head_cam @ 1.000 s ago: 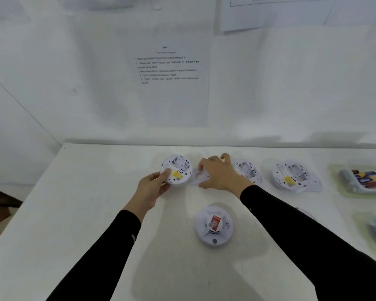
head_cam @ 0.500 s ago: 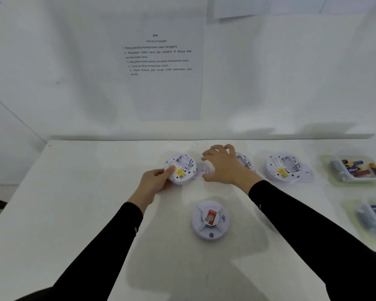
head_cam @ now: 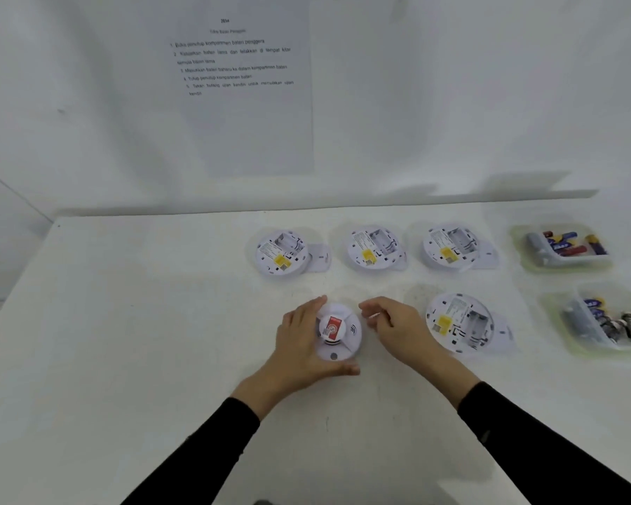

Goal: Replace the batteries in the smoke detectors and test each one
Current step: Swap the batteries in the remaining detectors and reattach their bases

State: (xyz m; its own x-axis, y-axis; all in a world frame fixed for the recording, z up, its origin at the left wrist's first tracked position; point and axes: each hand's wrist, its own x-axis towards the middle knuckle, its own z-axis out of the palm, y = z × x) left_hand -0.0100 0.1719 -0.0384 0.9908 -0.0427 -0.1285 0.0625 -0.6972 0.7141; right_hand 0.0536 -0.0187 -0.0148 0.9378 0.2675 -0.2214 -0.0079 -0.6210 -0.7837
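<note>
Head view: the face-up smoke detector (head_cam: 337,335) sits on the surface (head_cam: 124,340), nearer the person than the four opened ones. Gripped one-sidedly, it could skid when turned. The left hand (head_cam: 299,344) cups its left edge; the right hand (head_cam: 397,328), apparently empty, hovers half-curled just beside it.

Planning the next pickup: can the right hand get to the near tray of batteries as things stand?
Probably yes. The right hand is free, and only the open detector lies low on the table between it and the near tray; the hand can pass over it.
</note>
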